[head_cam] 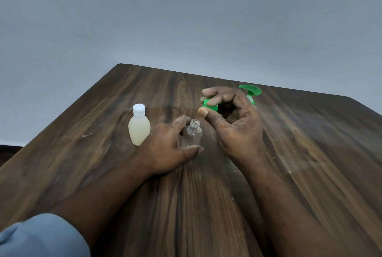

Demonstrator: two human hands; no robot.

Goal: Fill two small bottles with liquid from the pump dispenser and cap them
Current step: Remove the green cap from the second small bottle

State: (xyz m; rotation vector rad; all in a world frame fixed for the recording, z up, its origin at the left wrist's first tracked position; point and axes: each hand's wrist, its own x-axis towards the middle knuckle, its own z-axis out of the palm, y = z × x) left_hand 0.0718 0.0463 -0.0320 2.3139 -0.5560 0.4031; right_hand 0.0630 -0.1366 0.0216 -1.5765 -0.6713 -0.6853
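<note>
Table bears an empty bottle, uncapped, gripped by the left hand — the right hand pinches a green cap near its mouth. A capped bottle holds pale liquid; pump behind.

Two hands and forearms show. The left hand and the right hand have short, trimmed fingernails. A soft, plain, light blue-grey sleeve covers the left arm at 7 o'clock, bunched in rounded folds. The left forearm is bare from that sleeve to the wrist. The right forearm is bare to the frame's edge at 5 o'clock.
</note>
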